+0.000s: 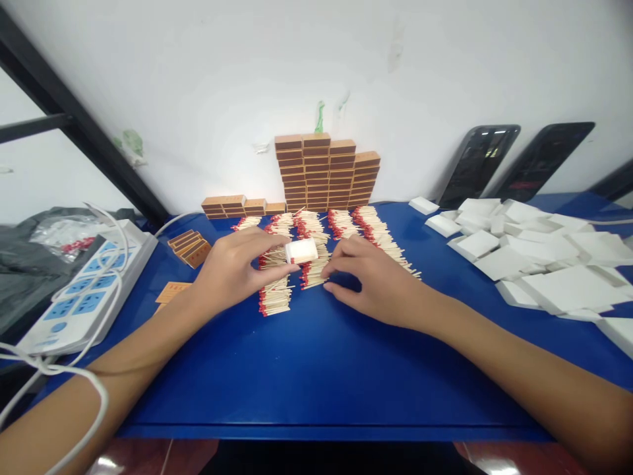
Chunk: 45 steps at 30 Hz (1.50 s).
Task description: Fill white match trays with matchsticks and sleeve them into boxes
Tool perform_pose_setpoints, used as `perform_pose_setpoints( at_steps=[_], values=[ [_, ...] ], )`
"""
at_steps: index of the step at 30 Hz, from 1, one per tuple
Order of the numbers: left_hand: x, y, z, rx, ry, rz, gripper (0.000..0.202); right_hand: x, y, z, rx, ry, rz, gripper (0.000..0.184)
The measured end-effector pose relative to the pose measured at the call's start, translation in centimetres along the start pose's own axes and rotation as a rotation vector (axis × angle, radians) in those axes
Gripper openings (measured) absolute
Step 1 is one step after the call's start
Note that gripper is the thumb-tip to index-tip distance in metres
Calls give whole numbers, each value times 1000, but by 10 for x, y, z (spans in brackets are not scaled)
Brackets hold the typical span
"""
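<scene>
My left hand [237, 260] pinches a small white matchbox tray [302, 251] between thumb and fingers, raised over the matches. A few red match heads show at the tray's near left edge. At the right end of a row of loose matches [315, 272] is my right hand [366, 274], its thumb and fingertips closed about the bare stick ends. How many sticks it grips is hidden. More red-headed matches [380, 234] lie in several rows on the blue table [297, 369], heads to the left.
Stacked matchboxes [316, 175] stand against the wall, with a lower row [222, 206] to their left. Folded matchbox sleeves [189, 248] lie left. White trays [544, 247] are heaped right, before two dark phone-shaped panels [479, 165]. A power strip [89, 290] with white cable borders my left arm.
</scene>
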State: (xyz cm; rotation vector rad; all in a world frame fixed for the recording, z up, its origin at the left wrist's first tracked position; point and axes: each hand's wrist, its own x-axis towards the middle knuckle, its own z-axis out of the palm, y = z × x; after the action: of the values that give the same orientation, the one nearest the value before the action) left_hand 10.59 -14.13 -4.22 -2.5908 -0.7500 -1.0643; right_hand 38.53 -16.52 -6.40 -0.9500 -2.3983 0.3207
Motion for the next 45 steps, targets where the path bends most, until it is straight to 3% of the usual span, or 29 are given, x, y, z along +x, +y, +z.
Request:
perform_pose_setpoints(
  at_steps=[7,19,45],
  values=[
    [-3,-1,3,-4,-14,1,35,0,-1,2,22,-76,33,6],
    [-2,1,2,-33,-32,34,34,0,-8,-1,105,-106,18,6],
    [-1,2,3,-43,-34,54,31,0,-7,-1,25,-120,6,11]
  ],
)
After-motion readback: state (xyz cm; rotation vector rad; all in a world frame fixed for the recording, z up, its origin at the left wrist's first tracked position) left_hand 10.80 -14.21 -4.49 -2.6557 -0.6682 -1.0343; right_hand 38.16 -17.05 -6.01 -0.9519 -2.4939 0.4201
